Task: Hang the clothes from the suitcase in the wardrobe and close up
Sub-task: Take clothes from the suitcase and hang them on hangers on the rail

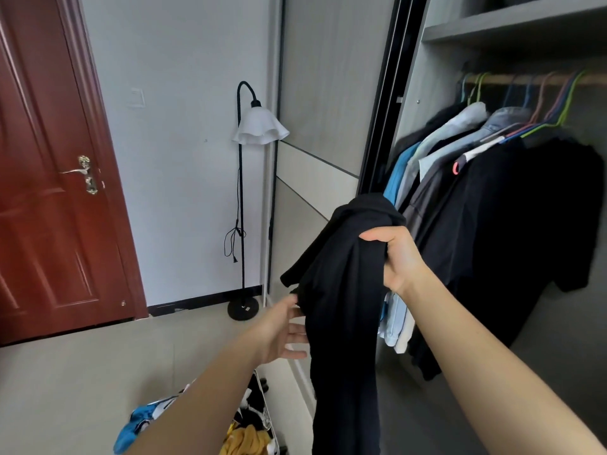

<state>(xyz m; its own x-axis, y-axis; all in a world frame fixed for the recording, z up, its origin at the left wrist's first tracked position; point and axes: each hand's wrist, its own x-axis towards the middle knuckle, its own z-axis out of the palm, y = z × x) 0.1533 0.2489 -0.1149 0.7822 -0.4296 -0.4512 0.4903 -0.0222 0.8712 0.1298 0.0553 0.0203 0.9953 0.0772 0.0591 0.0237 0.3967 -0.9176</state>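
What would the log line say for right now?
right hand: grips black garment | left hand: touches it | wardrobe: open | suitcase: clothes left

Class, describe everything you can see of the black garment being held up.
The black garment is plain, soft, matte cloth, bunched at the top where the right hand grips it. It hangs limp in front of the open wardrobe, its lower end leaving the frame. The left hand touches its left edge.

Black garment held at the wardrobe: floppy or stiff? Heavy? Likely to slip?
Likely floppy: the black garment bunches over the right hand and hangs straight down in folds. Probably light, since that one grip carries it. It looks like matte cloth, so it is unlikely to slip; the left hand meets its side, fingers open.
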